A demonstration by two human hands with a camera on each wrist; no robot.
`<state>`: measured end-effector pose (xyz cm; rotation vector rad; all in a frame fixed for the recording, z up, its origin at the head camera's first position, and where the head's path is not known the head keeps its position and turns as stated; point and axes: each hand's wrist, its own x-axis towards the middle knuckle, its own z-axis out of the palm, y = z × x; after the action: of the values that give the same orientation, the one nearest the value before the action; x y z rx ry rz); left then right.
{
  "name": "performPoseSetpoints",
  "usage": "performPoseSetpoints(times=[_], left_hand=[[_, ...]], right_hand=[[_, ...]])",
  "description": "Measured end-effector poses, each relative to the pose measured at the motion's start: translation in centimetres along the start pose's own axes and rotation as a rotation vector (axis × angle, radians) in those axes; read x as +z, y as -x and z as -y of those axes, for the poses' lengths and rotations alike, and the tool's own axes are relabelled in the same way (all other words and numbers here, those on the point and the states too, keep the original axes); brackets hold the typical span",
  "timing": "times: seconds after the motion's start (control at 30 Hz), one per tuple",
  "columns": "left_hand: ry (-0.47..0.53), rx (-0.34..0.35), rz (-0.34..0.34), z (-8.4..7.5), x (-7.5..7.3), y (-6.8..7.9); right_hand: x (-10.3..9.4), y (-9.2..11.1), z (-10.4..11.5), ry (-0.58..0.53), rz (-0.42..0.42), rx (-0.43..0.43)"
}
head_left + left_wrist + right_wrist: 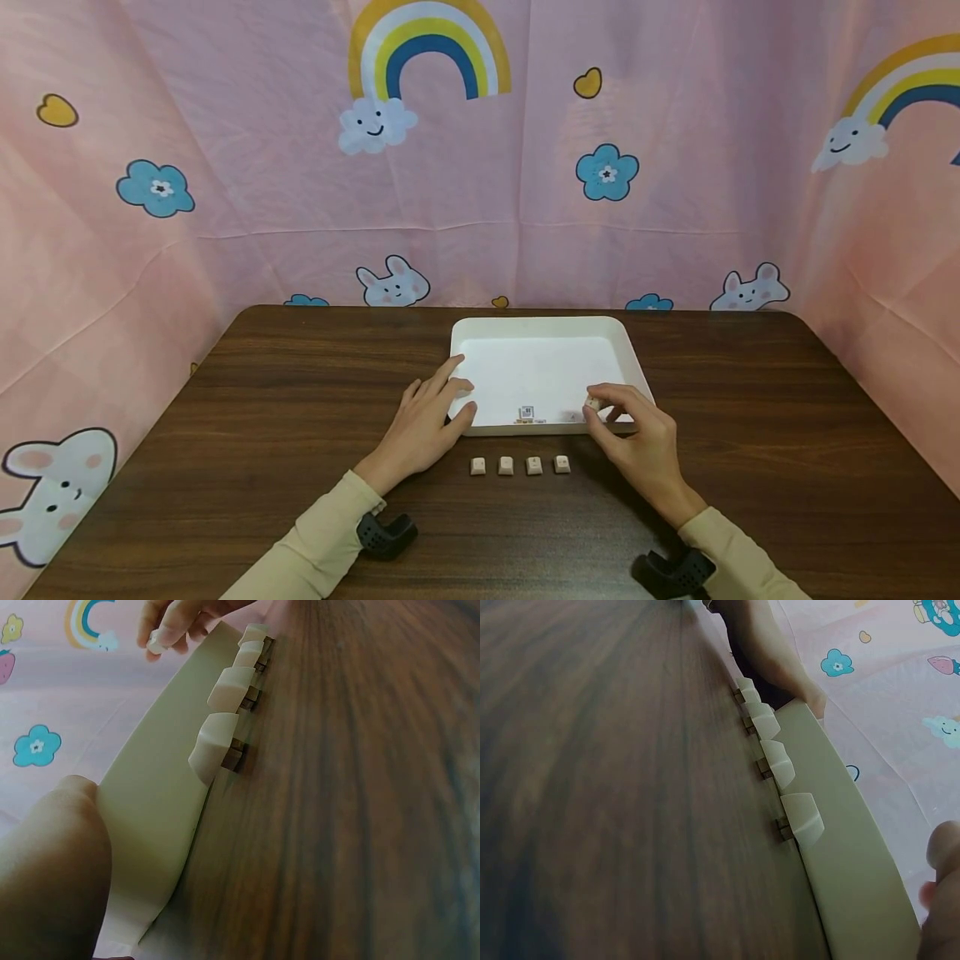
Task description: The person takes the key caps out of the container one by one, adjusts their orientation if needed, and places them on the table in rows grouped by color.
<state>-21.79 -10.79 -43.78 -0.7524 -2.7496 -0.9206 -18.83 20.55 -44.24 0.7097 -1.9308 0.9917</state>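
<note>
A white rectangular tray [540, 327] lies on the table. My left hand [423, 421] rests at its left side, fingers spread over the rim, the thumb by the near corner. Between thumb and fingertips, my right hand [637, 425] pinches a small white keycap [593, 403] above the tray's near right part. In the left wrist view this keycap [156, 641] shows at the fingertips, above the rim. Several white keycaps stand in a row along the tray's near side, among them one at the left end [477, 467] and one at the right end [562, 464].
A small printed mark [527, 412] shows inside the tray by its near wall. Dark brown wood forms the tabletop [315, 400]. A pink patterned curtain [262, 150] hangs behind and along both sides.
</note>
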Motion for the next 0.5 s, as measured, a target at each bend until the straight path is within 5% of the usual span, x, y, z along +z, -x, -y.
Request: performPoseSetpoints(times=[0.5], left_hand=[[0.005,-0.002,0.003,0.12,0.03,0.0]], right_hand=[[-0.05,0.17,0.17,-0.07,0.068,-0.039]])
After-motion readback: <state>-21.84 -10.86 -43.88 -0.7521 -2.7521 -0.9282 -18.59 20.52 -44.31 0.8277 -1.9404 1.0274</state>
